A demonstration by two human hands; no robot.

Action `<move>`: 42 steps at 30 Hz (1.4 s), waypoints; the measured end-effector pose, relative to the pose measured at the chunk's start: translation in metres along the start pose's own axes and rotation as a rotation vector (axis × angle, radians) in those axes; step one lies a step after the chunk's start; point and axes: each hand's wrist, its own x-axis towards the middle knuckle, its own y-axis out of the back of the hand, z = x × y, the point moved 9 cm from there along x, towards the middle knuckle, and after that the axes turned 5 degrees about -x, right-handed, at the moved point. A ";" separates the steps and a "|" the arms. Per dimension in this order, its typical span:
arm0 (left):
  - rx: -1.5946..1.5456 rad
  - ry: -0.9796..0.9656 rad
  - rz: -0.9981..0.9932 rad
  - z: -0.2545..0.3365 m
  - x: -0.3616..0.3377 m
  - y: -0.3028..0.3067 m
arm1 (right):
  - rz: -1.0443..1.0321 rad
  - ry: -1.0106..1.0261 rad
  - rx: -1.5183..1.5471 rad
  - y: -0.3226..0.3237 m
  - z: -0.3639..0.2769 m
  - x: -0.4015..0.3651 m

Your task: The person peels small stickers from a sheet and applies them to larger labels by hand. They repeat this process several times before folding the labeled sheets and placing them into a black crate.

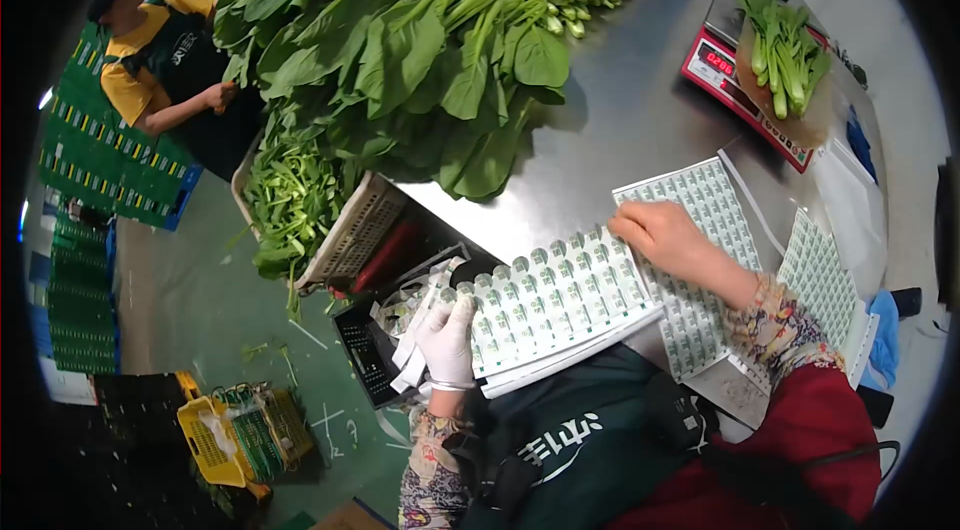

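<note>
A white sheet of round green-printed stickers [560, 305] is held up in front of my apron, its upper row of stickers standing partly off the edge. My left hand [446, 342], in a white glove, is closed on the sheet's left end. At the upper right corner, my bare right hand [664, 238] has its fingers pinched on the sheet's edge. Under my right wrist, another sticker sheet [700, 195] lies on the metal table. A further sheet [818, 255] lies to the right.
Leafy greens [400, 50] are heaped on the metal table [620, 100]. A red scale [715, 70] bears a bunch of greens [785, 55]. Below the table edge are a crate of greens [345, 235] and a black crate [365, 355]. A co-worker [180, 60] stands at the left; a yellow basket [215, 450] sits on the floor.
</note>
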 end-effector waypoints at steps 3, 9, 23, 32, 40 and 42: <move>-0.023 0.001 -0.020 -0.004 0.008 -0.022 | 0.051 0.180 -0.055 0.012 -0.004 0.022; 0.093 0.045 -0.060 -0.008 0.015 -0.039 | -0.329 0.554 -0.195 -0.040 -0.021 0.055; -0.103 -0.065 -0.031 0.007 0.031 -0.039 | 0.112 -0.192 0.812 0.036 0.040 0.049; -0.333 -0.231 0.227 0.089 -0.015 0.063 | -0.145 0.592 0.164 -0.106 -0.204 0.001; 0.114 -0.342 0.164 0.114 -0.052 0.135 | 0.145 0.756 0.017 -0.113 -0.284 0.047; 0.060 -0.071 0.155 0.085 -0.068 0.146 | 0.112 0.771 0.059 -0.113 -0.289 0.054</move>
